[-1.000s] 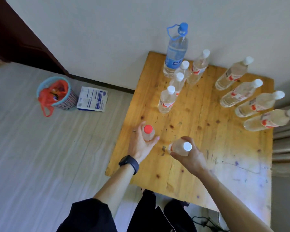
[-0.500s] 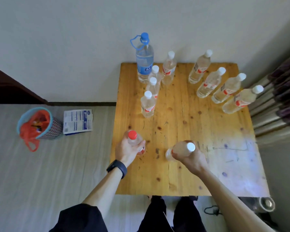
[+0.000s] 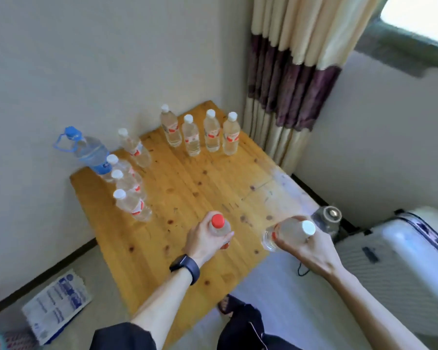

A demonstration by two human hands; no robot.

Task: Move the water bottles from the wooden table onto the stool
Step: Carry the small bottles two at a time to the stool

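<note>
- Left hand (image 3: pixel 205 238) is clamped round the red-capped bottle (image 3: pixel 219 224), held upright over the wooden table (image 3: pixel 200 188).
- Right hand (image 3: pixel 311 248) is wrapped round the white-capped bottle (image 3: pixel 287 233), which is tilted at the table's edge.
- Stool not seen; both grips are best kept firm in transit.
- Far row of bottles (image 3: pixel 191 137) untouched.

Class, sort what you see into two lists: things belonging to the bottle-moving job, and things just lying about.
Job: red-capped bottle in the left hand; white-capped bottle in the right hand; standing bottles; wooden table.
Lying about: curtain; suitcase; printed packet on the floor.
</note>
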